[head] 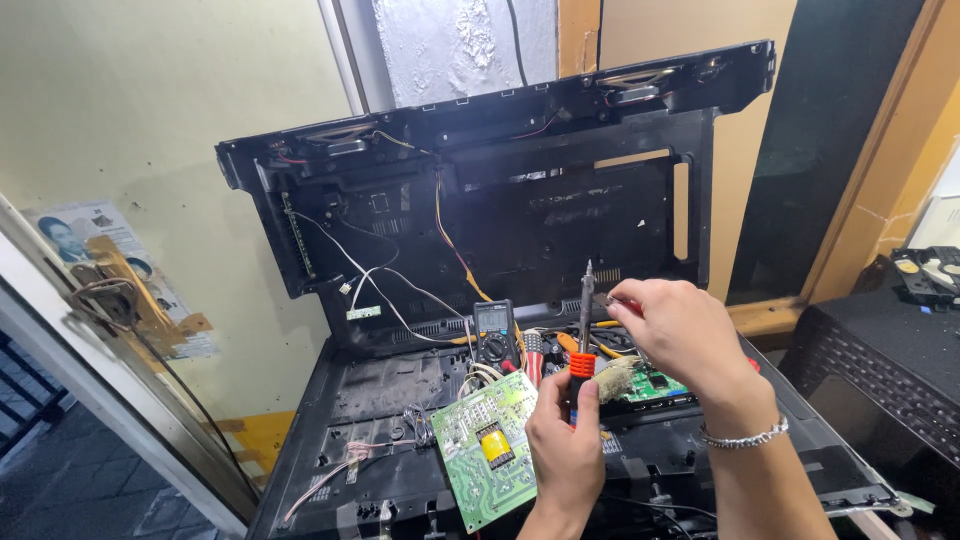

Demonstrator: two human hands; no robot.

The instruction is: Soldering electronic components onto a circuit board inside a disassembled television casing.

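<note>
Both hands are closed: left hand [563, 440] grips the light, stiff iron [584, 335] by its safe orange handle, right hand [672, 330] pinches something small.

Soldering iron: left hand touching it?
Touching. Head view shows the left hand wrapped around the soldering iron at its orange-and-black handle, tip pointing up.

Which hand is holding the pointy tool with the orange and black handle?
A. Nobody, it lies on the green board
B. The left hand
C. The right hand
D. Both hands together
B. The left hand is wrapped around the handle of the soldering iron, tip pointing up, while the right hand pinches something small beside the tip.
</note>
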